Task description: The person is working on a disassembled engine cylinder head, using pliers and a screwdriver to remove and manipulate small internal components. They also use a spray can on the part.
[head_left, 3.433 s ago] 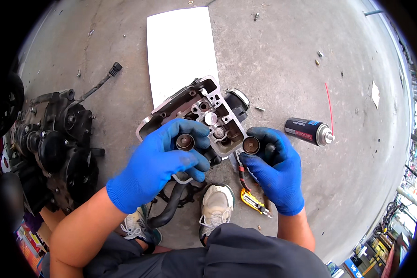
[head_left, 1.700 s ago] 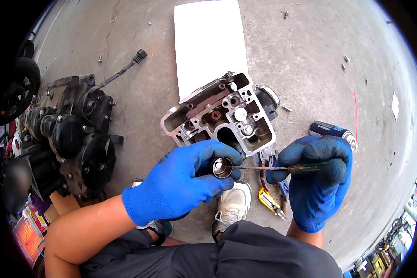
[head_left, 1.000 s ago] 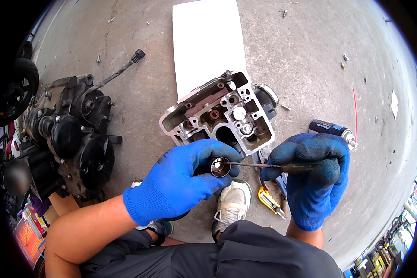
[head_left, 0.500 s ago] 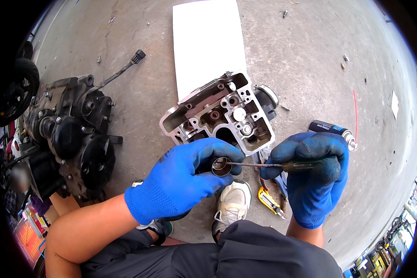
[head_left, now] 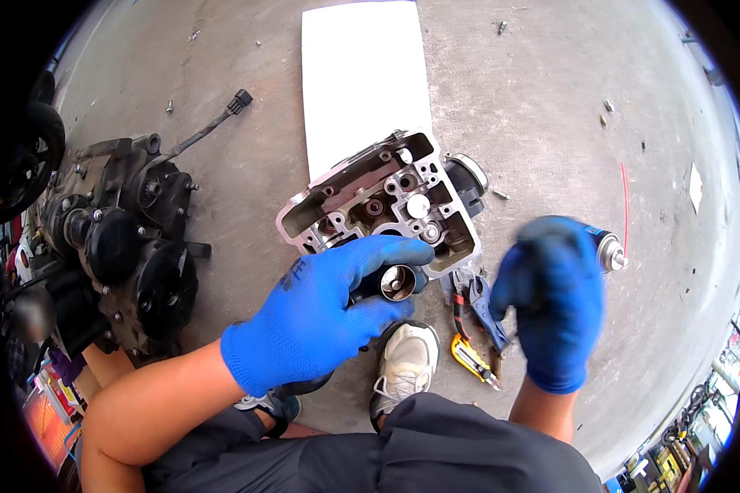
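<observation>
A small metal valve bucket (head_left: 398,283), round and hollow, sits in my left hand (head_left: 325,304). Its open end faces up and shows a shiny round centre. My gloved fingers and thumb are wrapped round it, just in front of the cylinder head (head_left: 370,193). The head lies on the floor, its valve bores and several round fittings showing. To the right, away from the bucket, my right hand (head_left: 551,296) is curled and smeared by motion. Any tool inside that fist is hidden.
Pliers (head_left: 487,316) and a yellow utility knife (head_left: 473,361) lie near my shoe (head_left: 405,361). Behind my right hand is a spray can (head_left: 608,251) with a red straw (head_left: 626,197). A dark engine (head_left: 123,238) stands left; a white sheet (head_left: 366,82) lies beyond the head.
The screwdriver tip has come out of the valve bucket, and the screwdriver no longer shows. My right hand has drawn back and turned; my left hand keeps hold of the bucket, tilted slightly differently.
</observation>
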Motion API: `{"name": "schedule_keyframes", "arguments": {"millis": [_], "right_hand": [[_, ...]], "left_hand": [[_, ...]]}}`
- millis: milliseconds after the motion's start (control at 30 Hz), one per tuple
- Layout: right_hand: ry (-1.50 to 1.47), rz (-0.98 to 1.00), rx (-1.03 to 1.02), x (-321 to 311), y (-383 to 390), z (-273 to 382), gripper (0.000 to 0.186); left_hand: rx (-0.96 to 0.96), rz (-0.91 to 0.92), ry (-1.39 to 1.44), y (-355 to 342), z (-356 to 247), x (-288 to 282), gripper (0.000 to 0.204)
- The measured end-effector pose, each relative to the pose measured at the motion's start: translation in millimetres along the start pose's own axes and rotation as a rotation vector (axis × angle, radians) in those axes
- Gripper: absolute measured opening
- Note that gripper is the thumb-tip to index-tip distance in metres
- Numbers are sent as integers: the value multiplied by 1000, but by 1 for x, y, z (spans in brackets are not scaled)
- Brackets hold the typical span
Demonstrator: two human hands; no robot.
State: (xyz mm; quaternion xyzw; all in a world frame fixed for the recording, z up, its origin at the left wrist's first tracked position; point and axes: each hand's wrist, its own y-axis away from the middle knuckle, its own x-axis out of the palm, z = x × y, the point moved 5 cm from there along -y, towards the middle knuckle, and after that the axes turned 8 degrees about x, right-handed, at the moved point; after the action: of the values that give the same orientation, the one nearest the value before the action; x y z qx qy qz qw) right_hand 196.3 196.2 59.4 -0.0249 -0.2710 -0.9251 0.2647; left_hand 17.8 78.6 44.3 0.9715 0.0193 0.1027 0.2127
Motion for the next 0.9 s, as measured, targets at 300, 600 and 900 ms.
{"name": "schedule_keyframes", "arguments": {"millis": [300,600,900], "right_hand": [[-320,333,356,53,2,-62,49],[-351,585,593,81,14,-93,52],[-544,511,480,52,16,-70,73]], "left_hand": [[154,188,-1089,2,-43,7,33],[-16,360,-1275,18,-58,1,28],[-297,364,-606,40,-54,-27,30]]}}
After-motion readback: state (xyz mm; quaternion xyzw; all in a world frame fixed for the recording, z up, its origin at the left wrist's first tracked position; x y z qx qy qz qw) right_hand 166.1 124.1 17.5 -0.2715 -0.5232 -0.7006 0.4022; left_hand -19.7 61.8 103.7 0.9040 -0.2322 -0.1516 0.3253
